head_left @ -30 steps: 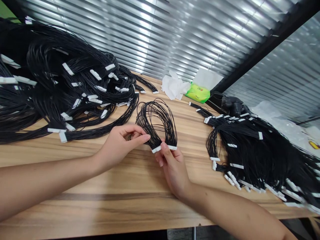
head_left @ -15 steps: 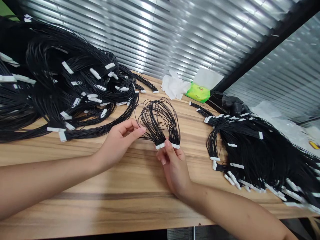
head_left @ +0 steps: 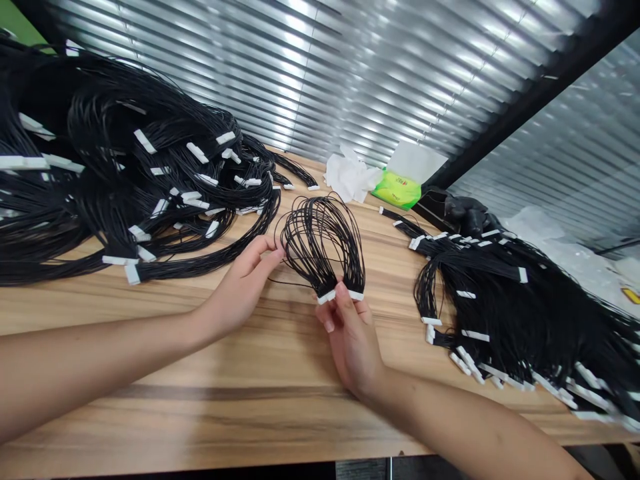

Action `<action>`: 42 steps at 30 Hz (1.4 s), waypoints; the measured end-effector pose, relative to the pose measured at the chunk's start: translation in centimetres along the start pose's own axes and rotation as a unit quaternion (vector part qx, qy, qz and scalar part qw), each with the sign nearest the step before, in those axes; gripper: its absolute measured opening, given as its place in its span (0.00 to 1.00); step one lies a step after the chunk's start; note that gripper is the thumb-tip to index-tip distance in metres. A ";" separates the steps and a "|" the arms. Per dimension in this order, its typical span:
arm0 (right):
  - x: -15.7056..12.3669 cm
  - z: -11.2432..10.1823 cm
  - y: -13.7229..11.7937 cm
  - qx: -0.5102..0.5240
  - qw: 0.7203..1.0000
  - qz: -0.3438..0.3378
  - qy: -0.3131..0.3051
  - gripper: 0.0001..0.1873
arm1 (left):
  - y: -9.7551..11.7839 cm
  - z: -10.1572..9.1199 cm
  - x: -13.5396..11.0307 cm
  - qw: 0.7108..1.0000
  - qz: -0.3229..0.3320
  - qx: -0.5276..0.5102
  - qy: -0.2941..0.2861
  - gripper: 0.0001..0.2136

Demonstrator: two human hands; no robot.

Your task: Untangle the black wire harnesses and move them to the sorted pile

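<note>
A looped bundle of thin black wires (head_left: 323,240) with two white connectors (head_left: 341,295) at its ends stands over the middle of the wooden table (head_left: 210,393). My right hand (head_left: 350,340) pinches the two connectors together from below, thumb and fingers closed on them. My left hand (head_left: 240,287) reaches in from the left, its fingers stretched and the tips touching the left side of the loop, not wrapped around it.
A large heap of black wire harnesses with white connectors (head_left: 115,173) fills the left back of the table. A second heap (head_left: 520,313) lies at the right. White tissues (head_left: 347,177) and a green packet (head_left: 397,190) sit by the window blinds.
My right hand has shifted the bundle slightly right and up. My left hand's fingers have opened from a pinch near the connectors and moved up along the loop's left side.
</note>
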State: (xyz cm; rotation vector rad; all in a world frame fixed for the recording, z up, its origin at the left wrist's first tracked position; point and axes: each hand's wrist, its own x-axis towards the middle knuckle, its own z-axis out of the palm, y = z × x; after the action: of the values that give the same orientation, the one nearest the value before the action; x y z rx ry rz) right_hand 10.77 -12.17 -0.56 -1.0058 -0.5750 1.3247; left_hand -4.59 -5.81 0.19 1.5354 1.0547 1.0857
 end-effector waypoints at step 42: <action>-1.9 -0.5 -0.5 0.026 0.925 0.231 -0.300 0.16 | 0.2 -0.3 0.5 0.882 -0.162 -0.431 -0.098 0.14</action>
State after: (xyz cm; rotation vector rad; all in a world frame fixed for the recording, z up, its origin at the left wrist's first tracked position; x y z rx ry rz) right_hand 11.09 -14.08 -0.03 -0.6981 -0.7814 2.0891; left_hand -4.72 -5.28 0.49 0.6930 0.5246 0.9412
